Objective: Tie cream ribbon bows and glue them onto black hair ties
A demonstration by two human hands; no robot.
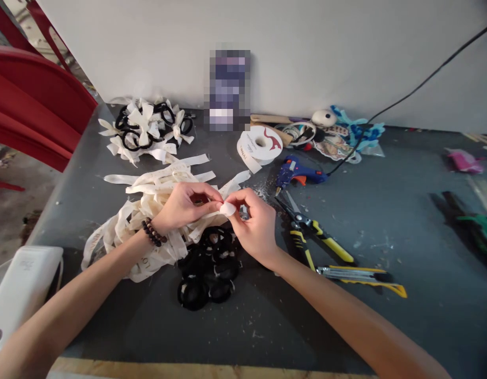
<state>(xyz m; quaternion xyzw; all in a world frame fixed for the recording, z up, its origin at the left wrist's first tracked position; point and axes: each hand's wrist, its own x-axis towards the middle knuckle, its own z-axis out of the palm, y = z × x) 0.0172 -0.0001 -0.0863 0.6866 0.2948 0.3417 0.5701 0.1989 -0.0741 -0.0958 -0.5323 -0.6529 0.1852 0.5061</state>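
My left hand and my right hand meet above the grey table, both pinching one small folded piece of cream ribbon. A bead bracelet circles my left wrist. Under my left hand lies a heap of cut cream ribbon strips. A pile of black hair ties sits just below my hands.
Finished ribbon bows on black ties lie at the back left. A ribbon spool, blue glue gun, yellow-handled scissors and a yellow utility knife lie to the right. A white case sits near left.
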